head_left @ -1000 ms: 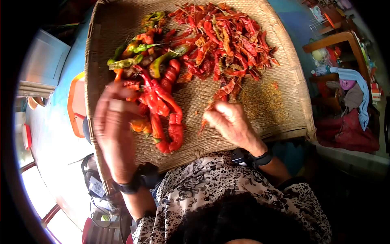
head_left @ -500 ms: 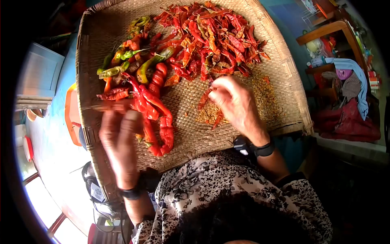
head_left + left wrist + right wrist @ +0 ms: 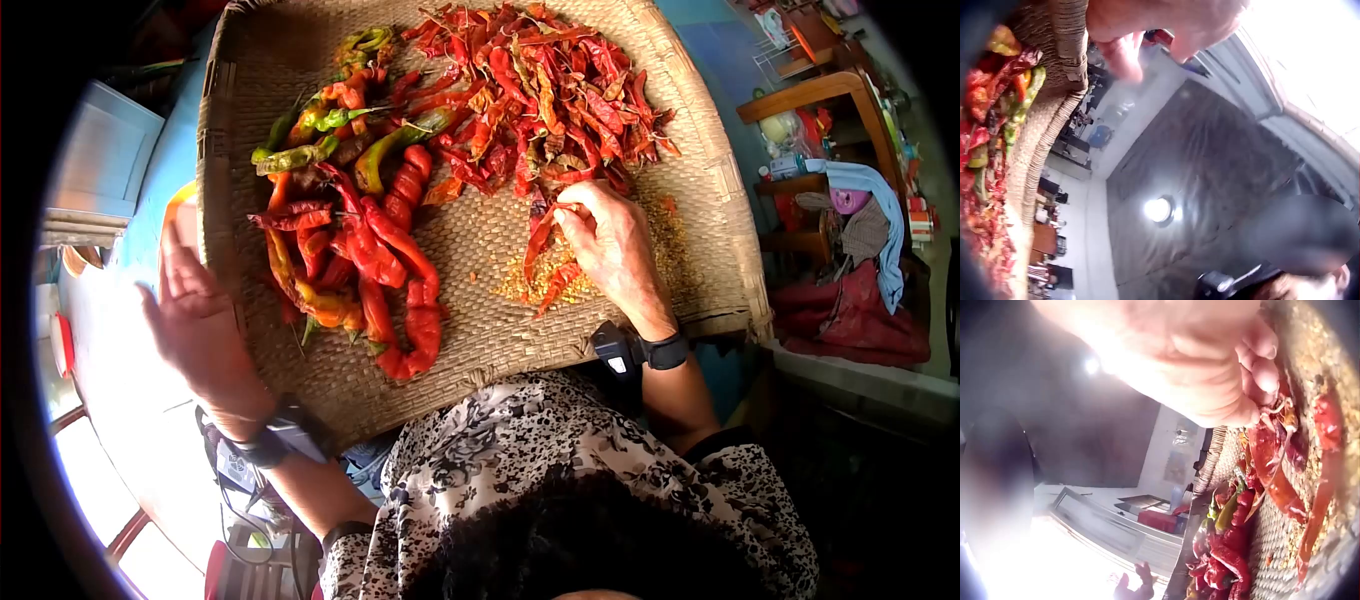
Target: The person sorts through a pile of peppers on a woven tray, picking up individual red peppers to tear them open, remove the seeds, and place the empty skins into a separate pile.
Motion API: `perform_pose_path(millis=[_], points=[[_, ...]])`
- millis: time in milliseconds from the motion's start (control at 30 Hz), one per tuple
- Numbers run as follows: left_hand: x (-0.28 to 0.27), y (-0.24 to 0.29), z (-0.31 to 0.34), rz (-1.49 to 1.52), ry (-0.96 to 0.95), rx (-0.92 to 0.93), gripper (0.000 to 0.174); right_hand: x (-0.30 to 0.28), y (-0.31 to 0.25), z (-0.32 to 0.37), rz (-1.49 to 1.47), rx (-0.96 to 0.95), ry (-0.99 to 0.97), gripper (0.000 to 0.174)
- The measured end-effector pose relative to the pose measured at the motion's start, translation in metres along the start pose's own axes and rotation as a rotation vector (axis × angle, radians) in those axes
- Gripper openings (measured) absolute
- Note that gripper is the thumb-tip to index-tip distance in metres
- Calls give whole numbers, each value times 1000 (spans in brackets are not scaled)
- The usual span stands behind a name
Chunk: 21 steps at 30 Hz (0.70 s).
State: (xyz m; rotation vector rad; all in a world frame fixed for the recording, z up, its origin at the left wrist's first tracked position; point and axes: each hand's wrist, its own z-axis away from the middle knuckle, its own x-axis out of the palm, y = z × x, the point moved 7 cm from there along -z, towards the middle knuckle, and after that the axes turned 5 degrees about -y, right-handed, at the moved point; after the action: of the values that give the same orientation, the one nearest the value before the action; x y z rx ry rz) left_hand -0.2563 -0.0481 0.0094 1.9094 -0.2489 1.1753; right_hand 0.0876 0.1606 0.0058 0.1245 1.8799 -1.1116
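Observation:
My right hand (image 3: 622, 255) pinches a dried red chili (image 3: 1279, 481) between thumb and fingers, low over the woven tray (image 3: 480, 350). Beside it another dried chili (image 3: 558, 287) lies on scattered yellow seeds (image 3: 520, 285). Past the tray's left rim, my left hand (image 3: 200, 330) hovers with its fingers spread and nothing in them. Nearest to it inside the tray are glossy fresh red peppers (image 3: 405, 240), with a few green chilies (image 3: 300, 158) above them. A large heap of dried red chilies (image 3: 560, 90) fills the tray's far right part.
An orange-rimmed stool or seat (image 3: 178, 205) stands on the floor left of the tray. At right is a wooden rack (image 3: 815, 95) with a blue cloth (image 3: 880, 220) and a dark red cloth (image 3: 850, 320). Cables (image 3: 235, 515) hang at the lower left.
My left hand has swung left from above the fresh peppers to beyond the tray's rim, its fingers spreading. My right hand has shifted slightly right and now pinches a chili above the seeds.

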Motion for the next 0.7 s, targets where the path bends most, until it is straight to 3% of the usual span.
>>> perform_pose_path(millis=[33,100,167,233,300,433,500,533,567,600,667,700], points=[[17,-17,4,-338,-163,-76,54,-1,-6,0,1,0,-3,10],[82,-66,28,-560,154,-157,38,-3,-17,2,-96,1,-19,10],[105,-113,48,-856,-132,-459,29,-3,-30,5,-89,-17,-20,9],[117,-148,63,-1061,-243,-537,25,1,-40,10,-150,26,-63,9],[131,-164,68,-1322,-438,-352,22,4,-49,15,-175,-29,-83,9],[128,-175,73,-1175,-490,-301,15,8,-50,18,-303,-140,-107,10],[110,-158,68,-1069,-226,-543,14,7,-22,15,-360,96,-132,12],[109,-142,55,-1037,-183,-336,15,0,-19,12,-290,45,-52,15],[104,-125,52,-861,-46,-379,16,0,-10,11,-212,73,-38,17],[88,-99,43,-1000,75,-204,17,0,-4,10,-83,35,-36,18],[73,-59,27,-890,169,-30,24,1,-4,8,46,-7,-40,18],[62,-40,25,-812,320,59,23,6,-2,7,69,37,-85,19]])
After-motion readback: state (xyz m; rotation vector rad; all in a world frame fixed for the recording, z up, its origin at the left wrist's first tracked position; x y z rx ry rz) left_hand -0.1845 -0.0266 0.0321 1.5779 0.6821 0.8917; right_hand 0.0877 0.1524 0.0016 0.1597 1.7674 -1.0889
